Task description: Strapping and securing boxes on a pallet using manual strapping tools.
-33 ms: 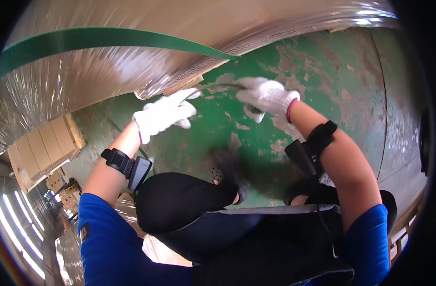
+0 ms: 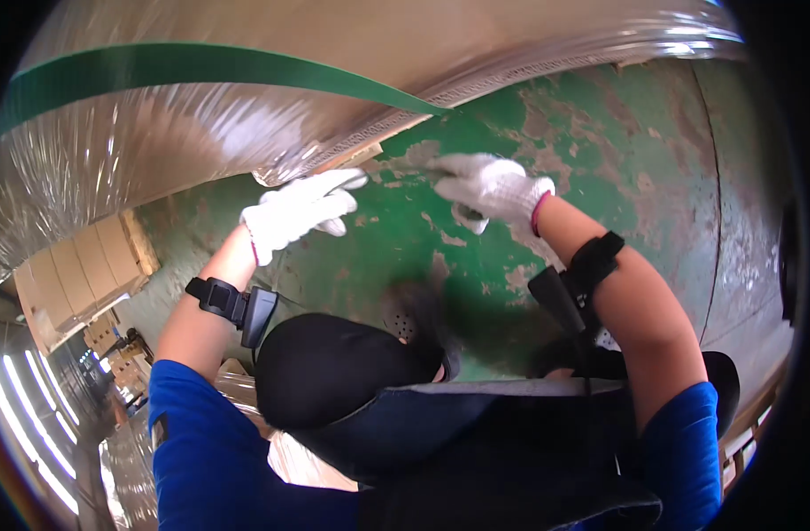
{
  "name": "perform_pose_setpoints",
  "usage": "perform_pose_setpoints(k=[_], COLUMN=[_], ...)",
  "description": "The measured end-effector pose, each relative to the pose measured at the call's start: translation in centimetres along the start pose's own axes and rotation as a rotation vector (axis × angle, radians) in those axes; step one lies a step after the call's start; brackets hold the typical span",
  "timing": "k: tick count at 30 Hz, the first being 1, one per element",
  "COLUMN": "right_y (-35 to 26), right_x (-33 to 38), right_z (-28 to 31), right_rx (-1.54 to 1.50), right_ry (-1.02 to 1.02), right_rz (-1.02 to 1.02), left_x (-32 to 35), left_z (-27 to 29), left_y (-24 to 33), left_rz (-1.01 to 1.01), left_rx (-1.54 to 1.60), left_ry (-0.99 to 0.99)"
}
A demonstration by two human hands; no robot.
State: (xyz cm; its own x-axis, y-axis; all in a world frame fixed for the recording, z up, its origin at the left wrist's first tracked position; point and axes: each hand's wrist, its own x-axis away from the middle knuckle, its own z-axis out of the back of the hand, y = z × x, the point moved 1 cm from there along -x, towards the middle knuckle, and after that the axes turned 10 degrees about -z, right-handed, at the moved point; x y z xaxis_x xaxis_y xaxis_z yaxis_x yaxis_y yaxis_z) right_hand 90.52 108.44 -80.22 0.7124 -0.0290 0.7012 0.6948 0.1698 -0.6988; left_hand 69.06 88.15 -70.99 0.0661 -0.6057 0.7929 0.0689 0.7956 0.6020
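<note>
My left hand, in a white knit glove, is at centre left, beside the lower edge of the wrapped load. Its thumb and fingers are closed on a thin dark-green strap, which is blurred in the gap between my hands. Opposite it, my right hand wears a matching glove with a red cuff and pinches the strap's other side, its fingertips smeared by motion. A wide green band curves across the film-wrapped load and ends by its bottom edge; whether it joins the strap in my hands I cannot tell.
The floor is green with worn grey patches. Brown cartons stand on a wooden pallet at the left. My shoes and dark-clad knee are close below my hands. Black devices are strapped on both forearms.
My left hand has shifted slightly left and my right hand slightly down. The strap between them, a dark arc before, now shows only as a faint blur.
</note>
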Motion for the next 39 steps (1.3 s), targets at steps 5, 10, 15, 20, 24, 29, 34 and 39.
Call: perform_pose_setpoints(k=[5, 10, 15, 20, 24, 29, 34, 39], right_y=[0.9, -0.4, 6.3, 6.7, 3.4, 1.3, -0.1, 0.1], right_x=[-0.8, 0.5, -0.1, -0.2, -1.7, -4.2, -5.2, -4.0], right_z=[-3.1, -3.3, -0.5, 1.3, 0.4, -2.3, -3.2, -0.2], right_rx=[0.013, 0.204, 0.228, 0.304, 0.353, 0.316, -0.138, -0.309], right_ry=[-0.110, 0.182, 0.412, 0.453, 0.677, 0.558, 0.520, 0.451], right_rz=[-0.014, 0.213, 0.068, 0.015, 0.073, 0.033, -0.067, -0.262], left_x=[3.1, 5.3, 0.0, -6.5, -7.1, -6.2, -6.3, -6.3], left_z=[0.1, 6.1, 10.8, 8.6, 11.1, 10.2, 9.6, 9.0], left_y=[-6.6, -19.3, -23.4, -17.1, -14.7, -14.2, -12.9, -11.8], left_rz=[-0.099, -0.050, -0.186, 0.177, 0.193, 0.200, 0.225, 0.236], left_rx=[0.453, 0.500, 0.579, -0.464, -0.499, -0.545, -0.586, -0.623], left_ry=[0.342, 0.836, 1.195, 0.702, 0.733, 0.715, 0.711, 0.697])
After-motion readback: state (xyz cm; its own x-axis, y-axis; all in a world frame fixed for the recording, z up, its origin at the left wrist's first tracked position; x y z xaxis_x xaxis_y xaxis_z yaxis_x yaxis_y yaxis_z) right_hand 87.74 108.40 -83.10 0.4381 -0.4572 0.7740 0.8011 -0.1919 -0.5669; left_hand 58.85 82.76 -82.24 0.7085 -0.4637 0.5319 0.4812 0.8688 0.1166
